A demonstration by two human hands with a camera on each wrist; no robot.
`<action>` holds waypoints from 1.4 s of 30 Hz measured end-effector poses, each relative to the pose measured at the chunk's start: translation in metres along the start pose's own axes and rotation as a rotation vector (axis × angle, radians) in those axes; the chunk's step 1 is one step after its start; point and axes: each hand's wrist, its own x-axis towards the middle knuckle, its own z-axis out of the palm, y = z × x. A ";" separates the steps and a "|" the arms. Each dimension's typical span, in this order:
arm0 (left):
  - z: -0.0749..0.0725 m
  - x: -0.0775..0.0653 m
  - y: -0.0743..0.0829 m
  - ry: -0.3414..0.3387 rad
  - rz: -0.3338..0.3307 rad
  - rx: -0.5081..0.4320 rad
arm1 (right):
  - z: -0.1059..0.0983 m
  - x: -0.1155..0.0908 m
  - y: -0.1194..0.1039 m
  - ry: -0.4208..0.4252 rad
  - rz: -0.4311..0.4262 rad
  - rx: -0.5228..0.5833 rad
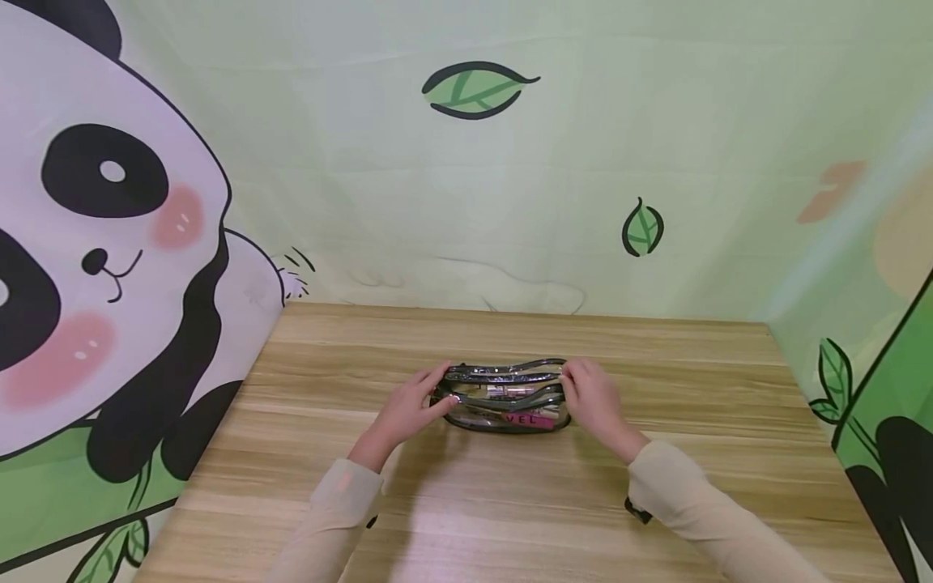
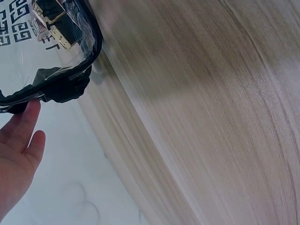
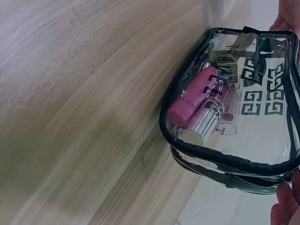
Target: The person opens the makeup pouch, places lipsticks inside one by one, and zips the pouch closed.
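A clear cosmetic bag [image 1: 508, 420] with black piping stands on the wooden table, its top edges parted in the head view. My left hand [image 1: 410, 409] holds the bag's left end, thumb at the front edge and fingers at the back. At the opposite end, my right hand [image 1: 592, 398] pinches the upper edge by the corner. Through the clear wall in the right wrist view show a pink tube [image 3: 193, 97], a silver-and-clear tube [image 3: 204, 120] and a gold-edged item [image 3: 227, 62]. Dark square patterns mark the plastic. In the left wrist view, left fingers [image 2: 29, 123] touch the black edge.
The wood-grain table [image 1: 510, 502] runs back to a pale green fabric backdrop [image 1: 350, 162] printed with leaves and a large panda [image 1: 146, 267]. A small black device [image 1: 638, 510] shows under the right sleeve [image 1: 700, 506].
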 end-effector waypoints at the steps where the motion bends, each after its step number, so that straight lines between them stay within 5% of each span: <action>1: 0.000 0.000 0.000 0.002 0.002 0.000 | 0.001 0.000 -0.001 0.003 -0.003 -0.005; 9: 0.001 0.000 0.002 0.006 0.001 0.017 | 0.000 0.001 -0.003 -0.015 0.016 -0.007; 18: 0.003 0.001 0.003 0.036 0.009 0.011 | -0.016 0.006 0.001 -0.181 0.093 -0.008; 23: 0.003 0.001 0.003 0.044 0.021 0.014 | -0.019 0.007 0.004 -0.203 0.095 -0.015; 42: 0.006 0.000 0.005 0.064 0.004 0.024 | -0.009 0.005 -0.003 -0.094 -0.124 -0.187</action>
